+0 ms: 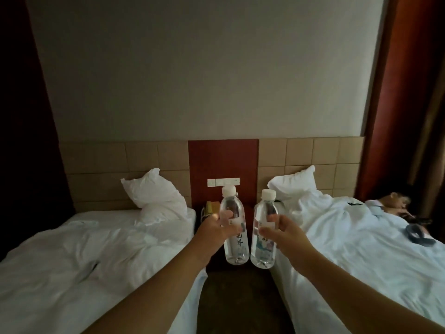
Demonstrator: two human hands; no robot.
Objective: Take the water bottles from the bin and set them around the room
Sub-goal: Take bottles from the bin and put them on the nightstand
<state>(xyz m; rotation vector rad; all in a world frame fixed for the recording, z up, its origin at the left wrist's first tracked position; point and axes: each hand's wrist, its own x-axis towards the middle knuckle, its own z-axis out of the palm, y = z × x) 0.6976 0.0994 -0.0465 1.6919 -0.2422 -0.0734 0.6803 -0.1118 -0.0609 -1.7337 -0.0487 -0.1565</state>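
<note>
Left hand (pixel 216 227) grips one water bottle (pixel 234 227); right hand (pixel 279 230) grips another bottle (pixel 263 230), both upright. Dim, cluttered nightstand (pixel 204 213) just beyond the hands: a bottle could tip there.

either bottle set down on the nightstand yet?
No: the left hand and right hand each hold a capped bottle, left bottle and right bottle, upright in the air.

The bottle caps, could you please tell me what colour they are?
White, both caps, seen clearly in the head view.
</note>
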